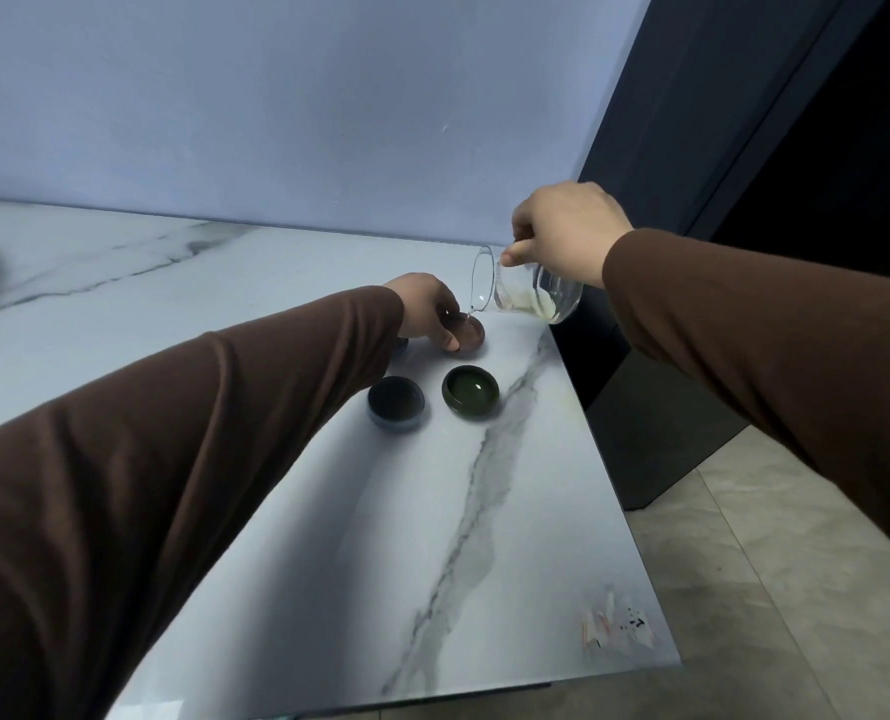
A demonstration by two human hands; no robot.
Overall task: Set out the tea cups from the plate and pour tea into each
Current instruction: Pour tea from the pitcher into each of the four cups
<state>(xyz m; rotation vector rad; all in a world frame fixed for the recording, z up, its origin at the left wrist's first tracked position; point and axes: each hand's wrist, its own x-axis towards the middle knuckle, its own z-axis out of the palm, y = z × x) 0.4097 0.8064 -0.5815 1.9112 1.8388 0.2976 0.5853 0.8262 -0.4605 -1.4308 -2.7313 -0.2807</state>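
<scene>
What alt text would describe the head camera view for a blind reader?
The right hand tilts a glass pitcher over a brown cup steadied by the left hand; a green cup and dark blue cup sit nearer on the marble table.

no legible text, faint smudged marks on table corner (617, 623), unreadable

Left hand (427, 310) hides most of brown cup (473, 332) (fill level can't tell); another cup (400, 347) mostly behind sleeve (255, 387)
</scene>
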